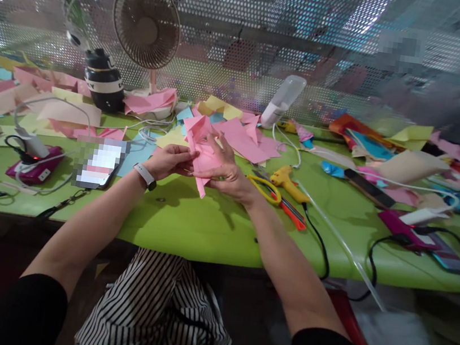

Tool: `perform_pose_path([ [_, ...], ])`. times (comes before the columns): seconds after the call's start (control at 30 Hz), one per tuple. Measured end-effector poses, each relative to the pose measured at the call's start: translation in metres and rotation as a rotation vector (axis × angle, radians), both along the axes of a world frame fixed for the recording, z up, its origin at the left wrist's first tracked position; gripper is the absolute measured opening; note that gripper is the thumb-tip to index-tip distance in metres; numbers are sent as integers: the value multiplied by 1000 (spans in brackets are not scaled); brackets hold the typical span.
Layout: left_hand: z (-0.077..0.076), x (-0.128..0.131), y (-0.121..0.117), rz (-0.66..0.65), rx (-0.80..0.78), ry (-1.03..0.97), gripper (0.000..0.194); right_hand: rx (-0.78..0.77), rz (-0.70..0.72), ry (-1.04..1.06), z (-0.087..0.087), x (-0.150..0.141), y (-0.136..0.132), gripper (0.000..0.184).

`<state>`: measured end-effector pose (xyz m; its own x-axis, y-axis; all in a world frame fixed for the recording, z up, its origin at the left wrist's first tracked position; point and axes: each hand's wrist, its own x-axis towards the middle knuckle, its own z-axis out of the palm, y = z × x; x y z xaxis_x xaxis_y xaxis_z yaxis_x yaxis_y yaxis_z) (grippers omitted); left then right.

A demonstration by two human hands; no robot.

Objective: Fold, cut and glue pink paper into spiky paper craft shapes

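Note:
Between my two hands, just above the green table (187, 232), is a piece of folded pink paper (207, 158) with a narrow strip hanging below it. My left hand (172, 160) pinches its left side, thumb and fingers together. On the other side my right hand (227, 171) grips the paper from beneath, some fingers raised and spread over it. Flat pink sheets (245, 140) lie behind the hands. Close by my right hand are yellow-handled scissors (264, 189), an orange-red utility knife (293, 213) and a yellow glue gun (290, 185).
A phone (100, 163) and a purple power strip (38, 165) lie at left. Behind stand a black bottle (103, 83), a fan (147, 24) and a clear lamp-like bottle (283, 101). A clear stick (343, 245) overhangs the front edge. Another power strip (408, 229) sits right, with cables.

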<state>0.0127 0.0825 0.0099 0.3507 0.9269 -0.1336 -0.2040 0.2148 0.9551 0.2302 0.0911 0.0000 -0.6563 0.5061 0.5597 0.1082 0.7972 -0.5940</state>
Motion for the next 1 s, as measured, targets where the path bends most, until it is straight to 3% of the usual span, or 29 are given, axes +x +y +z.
perform_pose_path([
  [0.23,-3,1,-1,-39,-1,-3,22,-19,-36,17,0,-1,-4,12],
  [0.4,-5,2,-1,2,35,-28,19,-17,-105,9,-3,-4,-1,11],
  [0.7,-15,9,0,29,127,-55,18,118,-335,26,-7,-12,0,35],
  [1.0,-16,12,-1,61,133,-133,18,183,-343,-5,-8,-12,-1,32],
])
